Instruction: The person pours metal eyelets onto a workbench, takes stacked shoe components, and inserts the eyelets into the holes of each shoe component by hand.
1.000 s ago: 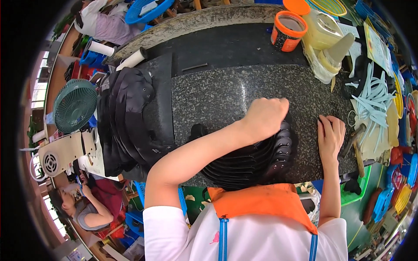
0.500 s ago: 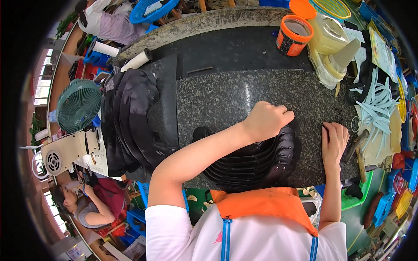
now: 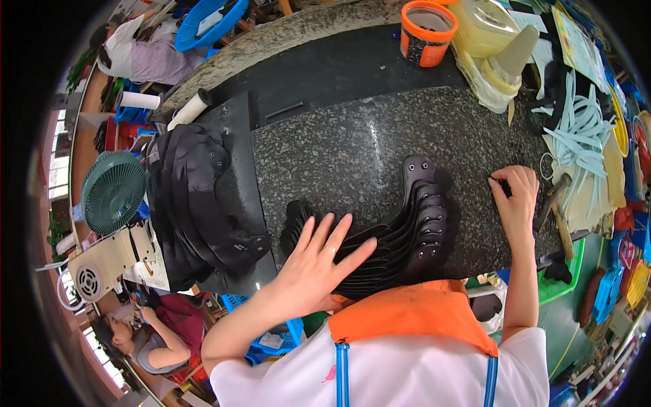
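Note:
A fanned row of black curved pieces with metal eyelets, like shoe upper parts, overlaps along the near edge of the speckled stone slab. Over the left end of this row is my left hand, its fingers spread and a ring on one of them. Whether its palm presses on the pieces I cannot tell. My right hand rests on the slab's right side, apart from the row. Its thumb and fingers are curled together, with something small and dark at the tips that is too small to name.
At the left lies a heap of black pieces, with a green fan beyond. An orange-rimmed tub and a yellowish container with a cone stand at the back right. Pale blue strips and a hammer-like tool lie right.
My left hand has swung back and left from above the row's right end, its fist now spread. The top eyelet piece now shows farther out. My right hand's fingers have curled in.

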The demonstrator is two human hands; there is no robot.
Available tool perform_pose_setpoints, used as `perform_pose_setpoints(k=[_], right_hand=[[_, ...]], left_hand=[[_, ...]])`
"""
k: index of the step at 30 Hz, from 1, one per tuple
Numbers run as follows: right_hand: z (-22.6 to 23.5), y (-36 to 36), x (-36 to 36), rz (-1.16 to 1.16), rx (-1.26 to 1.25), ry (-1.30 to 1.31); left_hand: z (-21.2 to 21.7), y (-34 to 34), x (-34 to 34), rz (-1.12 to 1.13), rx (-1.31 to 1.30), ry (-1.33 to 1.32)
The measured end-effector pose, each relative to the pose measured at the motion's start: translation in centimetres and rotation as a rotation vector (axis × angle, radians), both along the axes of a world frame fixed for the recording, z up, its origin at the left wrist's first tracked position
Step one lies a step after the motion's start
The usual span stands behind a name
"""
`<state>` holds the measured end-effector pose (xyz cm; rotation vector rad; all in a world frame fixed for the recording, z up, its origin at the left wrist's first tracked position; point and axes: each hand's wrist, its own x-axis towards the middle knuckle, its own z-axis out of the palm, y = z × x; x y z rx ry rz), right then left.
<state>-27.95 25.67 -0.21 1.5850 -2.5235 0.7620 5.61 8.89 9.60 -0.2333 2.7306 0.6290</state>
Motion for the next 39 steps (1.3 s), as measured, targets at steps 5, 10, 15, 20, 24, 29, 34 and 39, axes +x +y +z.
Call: perform_pose_setpoints(k=[5, 10, 15, 20, 24, 29, 34, 39], right_hand=[[0.2, 0.2, 0.2, -0.022, 0.047, -0.003], [0.2, 0.3, 0.8, -0.013, 0.042, 0.021], [0.2, -0.2, 1.6, -0.011, 0.081, 0.055], [-0.2, 0.4, 1.4, -0.020, 0.069, 0.086], [-0.1, -0.5, 2.4, 0.014, 0.034, 0.137], [0.7, -2.0, 7.5, 0.157, -0.172, -0.124], [1.8, -4.0, 15.1, 0.518, -0.185, -0.604], [0.4, -5.9, 16.4, 0.368, -0.295, -1.139]], left_hand=[[-4.3, 2.7, 3.7, 0.030, -0.168, 0.163], [-6.5, 1.3, -2.1, 0.619, -0.420, 0.306], [-6.8, 1.1, -7.3, 0.748, -0.399, 0.733], [-8.7, 3.8, -0.5, 1.006, -0.209, 0.821], [-11.1, 5.4, 0.0, 1.203, 0.019, 0.902], [-11.2, 6.3, -0.2, 1.280, 0.032, 0.797], [-11.6, 6.8, 0.1, 1.126, -0.026, 0.900], [-9.1, 6.8, 0.2, 1.402, 1.415, 0.906]])
